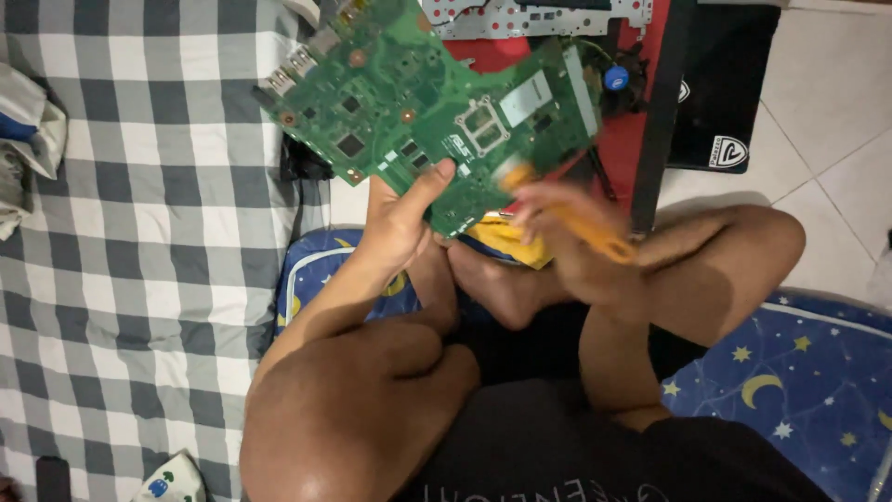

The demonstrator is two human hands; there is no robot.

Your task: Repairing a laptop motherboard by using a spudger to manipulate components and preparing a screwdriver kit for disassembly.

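A: Any containers w/ stuff inside?
B: Only the opened laptop chassis at top, red inside. A black fan w/ a blue centre sits in it; a pale perforated metal plate lies across its far end. Contents beyond that, can't tell.
A: Edges, room to move?
B: Tight. Checked grey-white bedsheet on the left, white tile floor on the right, a blue moon-and-star mat under the crossed legs. Board's top edge hangs over the chassis, its left corner over the sheet.
A: The board itself?
B: Green laptop motherboard, held up above the legs, tilted. Black chips, silver ports along the left edge, a square silver CPU frame near the middle.
A: Hands?
B: Left hand grips the board's lower edge, thumb pressed on its face, fingers behind. Right hand is blurred, closed around an orange-yellow tool whose tip is at the board's lower right edge.
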